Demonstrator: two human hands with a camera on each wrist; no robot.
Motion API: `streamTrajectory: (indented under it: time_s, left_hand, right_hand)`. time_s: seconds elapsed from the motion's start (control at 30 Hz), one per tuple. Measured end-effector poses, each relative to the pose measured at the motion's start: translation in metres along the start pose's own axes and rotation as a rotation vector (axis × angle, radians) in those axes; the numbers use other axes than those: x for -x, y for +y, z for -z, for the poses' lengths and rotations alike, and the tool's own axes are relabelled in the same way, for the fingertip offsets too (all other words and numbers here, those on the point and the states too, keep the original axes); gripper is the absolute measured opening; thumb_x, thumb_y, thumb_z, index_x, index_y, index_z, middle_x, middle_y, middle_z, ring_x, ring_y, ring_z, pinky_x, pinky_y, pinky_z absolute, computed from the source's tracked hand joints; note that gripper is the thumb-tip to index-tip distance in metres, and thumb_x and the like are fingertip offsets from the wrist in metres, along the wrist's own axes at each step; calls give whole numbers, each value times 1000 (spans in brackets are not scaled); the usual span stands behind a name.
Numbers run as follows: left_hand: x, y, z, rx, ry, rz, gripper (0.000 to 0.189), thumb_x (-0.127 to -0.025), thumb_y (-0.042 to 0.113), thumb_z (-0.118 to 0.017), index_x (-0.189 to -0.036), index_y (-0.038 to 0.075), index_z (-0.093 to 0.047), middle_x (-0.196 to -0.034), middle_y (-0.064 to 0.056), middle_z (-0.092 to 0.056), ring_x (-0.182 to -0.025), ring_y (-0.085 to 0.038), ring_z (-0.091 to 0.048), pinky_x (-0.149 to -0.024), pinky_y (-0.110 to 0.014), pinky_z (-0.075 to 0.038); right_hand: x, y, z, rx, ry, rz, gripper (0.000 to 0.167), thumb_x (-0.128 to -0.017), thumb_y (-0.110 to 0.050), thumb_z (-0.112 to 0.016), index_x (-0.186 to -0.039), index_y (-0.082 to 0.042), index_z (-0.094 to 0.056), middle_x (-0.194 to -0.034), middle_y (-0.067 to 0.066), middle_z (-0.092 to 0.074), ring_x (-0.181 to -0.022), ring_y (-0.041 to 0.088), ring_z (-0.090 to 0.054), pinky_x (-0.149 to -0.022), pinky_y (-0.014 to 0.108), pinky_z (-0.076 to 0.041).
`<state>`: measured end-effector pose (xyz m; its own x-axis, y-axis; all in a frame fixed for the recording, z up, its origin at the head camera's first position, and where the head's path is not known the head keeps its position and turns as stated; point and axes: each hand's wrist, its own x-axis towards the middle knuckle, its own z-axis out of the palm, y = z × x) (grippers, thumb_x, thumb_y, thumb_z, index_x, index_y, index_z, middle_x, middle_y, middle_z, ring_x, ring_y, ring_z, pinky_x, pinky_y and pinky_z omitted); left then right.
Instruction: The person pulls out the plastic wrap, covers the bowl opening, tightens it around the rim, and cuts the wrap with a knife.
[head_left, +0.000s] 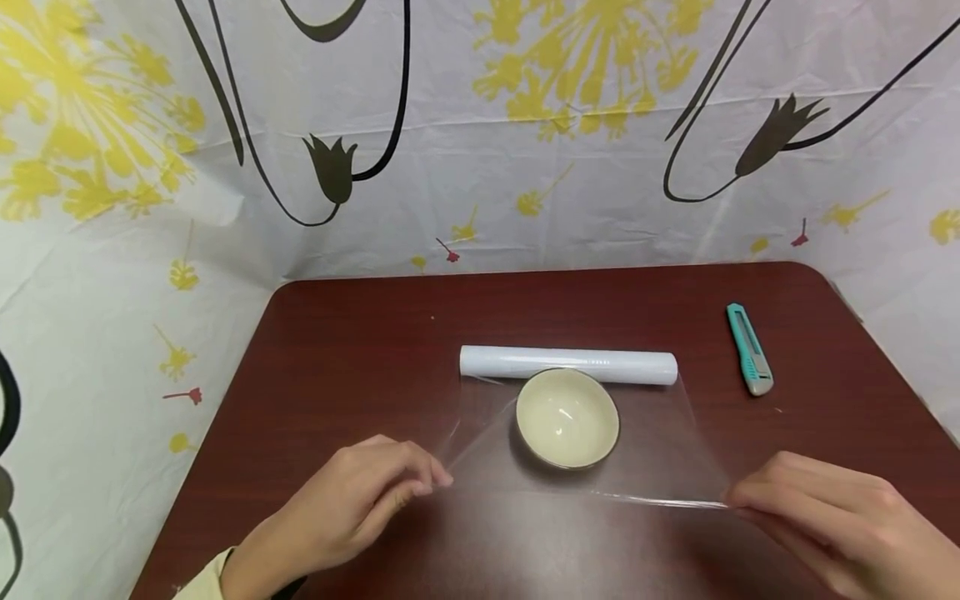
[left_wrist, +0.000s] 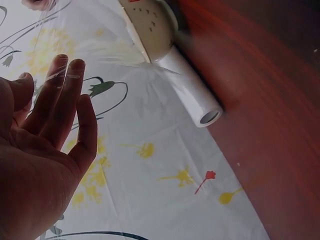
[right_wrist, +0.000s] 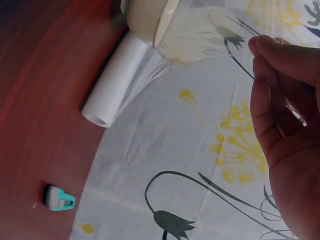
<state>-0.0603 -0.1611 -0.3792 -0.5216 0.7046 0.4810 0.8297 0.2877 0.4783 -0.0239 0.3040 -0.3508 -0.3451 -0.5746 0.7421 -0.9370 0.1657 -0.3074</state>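
A clear sheet of plastic wrap (head_left: 495,467) runs from a white roll (head_left: 567,365) toward the front of the table. Its left corner is pinched between thumb and fingers of my left hand (head_left: 360,492). My right hand (head_left: 847,517) pinches the right corner, and the front edge is pulled into a line between the two. A cream bowl (head_left: 567,419) stands upright just in front of the roll, with the wrap at it. In the right wrist view the film stretches from the bowl (right_wrist: 147,20) to the fingertips (right_wrist: 256,46).
A teal box cutter (head_left: 750,350) lies at the right of the dark red table (head_left: 360,358). Behind and to the left hangs a white sheet (head_left: 450,183) printed with flowers, reaching the table's far edge.
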Motion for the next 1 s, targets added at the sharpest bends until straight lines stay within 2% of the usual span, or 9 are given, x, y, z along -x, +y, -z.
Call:
streamTrajectory:
  time_s: [0.27, 0.53, 0.67, 0.8, 1.0]
  left_hand:
    - [6, -3, -7, 11, -45, 24, 11, -115, 15, -62, -116, 21, -71, -115, 14, -77, -102, 0, -72, -94, -25, -58]
    - [11, -10, -16, -5, -47, -29, 12, -115, 21, -61, -114, 20, -73, -110, 16, -77, -101, 3, -70, -94, -24, -58]
    - [12, -15, -22, -2, -65, -36, 9, -114, 20, -63, -111, 21, -72, -108, 18, -76, -100, 3, -70, -94, -24, -58]
    - [14, -19, -27, 7, -99, -14, 7, -111, 17, -67, -108, 23, -69, -105, 19, -75, -98, 4, -69, -94, -25, -58]
    - [15, -24, -33, -6, -151, 11, 8, -110, 19, -69, -106, 25, -65, -98, 19, -71, -89, 5, -64, -91, -27, -58]
  right_hand:
    - [13, -3, -3, 45, -63, -70, 22, -115, -15, -61, -106, -4, -78, -98, -5, -69, -92, 1, -60, -68, 10, -49]
    - [32, 2, -6, 99, -125, -96, 25, -117, -17, -56, -110, -9, -79, -102, -8, -68, -96, -2, -59, -71, 9, -50]
    - [43, 10, -8, 119, -152, -75, 27, -118, -18, -54, -112, -11, -80, -104, -8, -68, -98, -2, -58, -72, 9, -50]
    - [51, 18, -11, 134, -173, -55, 28, -118, -18, -53, -113, -12, -80, -104, -9, -67, -99, -2, -57, -73, 10, -49]
    - [61, 24, -17, 158, -226, -86, 30, -119, -22, -50, -114, -19, -79, -103, -15, -62, -98, -7, -53, -72, 10, -48]
